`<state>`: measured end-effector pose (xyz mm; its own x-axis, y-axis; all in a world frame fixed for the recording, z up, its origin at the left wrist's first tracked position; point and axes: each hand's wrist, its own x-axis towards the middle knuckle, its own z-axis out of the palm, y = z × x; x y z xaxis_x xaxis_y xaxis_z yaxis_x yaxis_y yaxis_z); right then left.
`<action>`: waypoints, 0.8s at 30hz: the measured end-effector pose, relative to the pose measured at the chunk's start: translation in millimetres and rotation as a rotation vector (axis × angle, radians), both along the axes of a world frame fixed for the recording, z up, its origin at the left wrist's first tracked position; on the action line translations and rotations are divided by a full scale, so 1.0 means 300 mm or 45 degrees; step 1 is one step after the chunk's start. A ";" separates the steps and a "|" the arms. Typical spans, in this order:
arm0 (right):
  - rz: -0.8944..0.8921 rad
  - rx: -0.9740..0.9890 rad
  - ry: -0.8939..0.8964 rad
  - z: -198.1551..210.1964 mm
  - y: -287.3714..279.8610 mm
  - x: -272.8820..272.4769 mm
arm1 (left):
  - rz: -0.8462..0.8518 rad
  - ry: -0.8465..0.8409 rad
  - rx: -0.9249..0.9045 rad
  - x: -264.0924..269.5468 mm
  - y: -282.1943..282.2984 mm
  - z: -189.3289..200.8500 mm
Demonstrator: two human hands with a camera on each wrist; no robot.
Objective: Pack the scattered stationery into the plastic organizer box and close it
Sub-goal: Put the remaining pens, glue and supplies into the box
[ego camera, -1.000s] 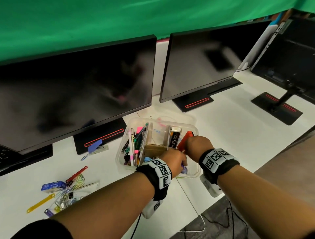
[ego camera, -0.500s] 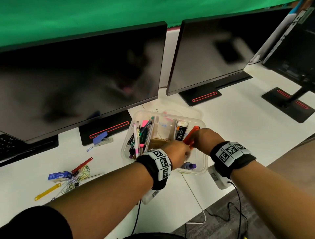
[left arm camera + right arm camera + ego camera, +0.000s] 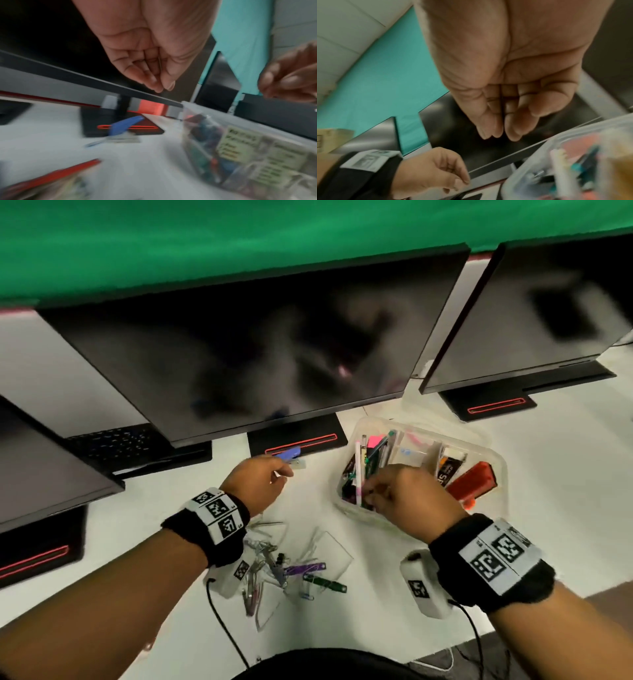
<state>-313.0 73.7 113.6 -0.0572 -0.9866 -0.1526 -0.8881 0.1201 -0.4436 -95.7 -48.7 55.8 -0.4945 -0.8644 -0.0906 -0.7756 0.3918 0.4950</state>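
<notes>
Left hand (image 3: pixel 255 486), fingers loosely bunched, empty, nears blue stapler (image 3: pixel 289 456) on worktop (image 3: pixel 394 625) by monitor base. Right hand (image 3: pixel 402 501) likewise empty over open organizer box (image 3: pixel 493 510). Stapler probably rigid, smooth; grip mid-body.

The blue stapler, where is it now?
In the head view the blue stapler lies on the desk by the monitor base, left of the box.

Motion blur smears the printed label (image 3: pixel 240 146) on the clear plastic organizer box (image 3: pixel 267 166), leaving it unreadable. The left wristband hides part of the scattered metal paper clips (image 3: pixel 270 563).
</notes>
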 end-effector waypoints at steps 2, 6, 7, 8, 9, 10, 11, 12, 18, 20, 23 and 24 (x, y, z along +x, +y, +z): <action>0.120 0.033 0.022 -0.049 -0.062 0.118 | 0.075 -0.163 0.065 0.131 -0.022 -0.040; 0.264 0.168 0.094 -0.185 -0.166 0.294 | 0.174 -0.448 0.236 0.346 -0.034 -0.122; 0.283 0.217 0.117 -0.221 -0.185 0.332 | 0.187 -0.488 0.270 0.394 -0.029 -0.138; 0.295 0.274 0.144 -0.253 -0.196 0.354 | 0.201 -0.501 0.305 0.425 -0.024 -0.152; 0.312 0.339 0.168 -0.285 -0.203 0.381 | 0.217 -0.497 0.341 0.460 -0.013 -0.167; 0.326 0.398 0.189 -0.312 -0.203 0.393 | 0.218 -0.488 0.368 0.479 -0.003 -0.179; 0.350 0.446 0.205 -0.336 -0.201 0.407 | 0.214 -0.483 0.383 0.497 0.009 -0.192; 0.376 0.478 0.213 -0.361 -0.198 0.428 | 0.207 -0.484 0.391 0.521 0.023 -0.205; 0.196 0.286 0.138 -0.403 -0.246 0.515 | 0.210 -0.411 0.283 0.567 0.033 -0.244; 0.048 0.158 0.134 -0.384 -0.319 0.512 | 0.208 -0.343 0.227 0.549 0.011 -0.237; 0.012 0.145 0.341 -0.352 -0.429 0.488 | 0.184 -0.243 0.212 0.496 -0.020 -0.220; 0.052 0.174 0.433 -0.348 -0.462 0.483 | 0.145 -0.242 0.224 0.476 -0.031 -0.220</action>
<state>-168.0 -64.7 9.2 -0.0881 -0.9611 -0.2619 -0.9874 0.1189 -0.1044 47.3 -57.8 -10.4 -0.3550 -0.8761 -0.3264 -0.8951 0.2177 0.3892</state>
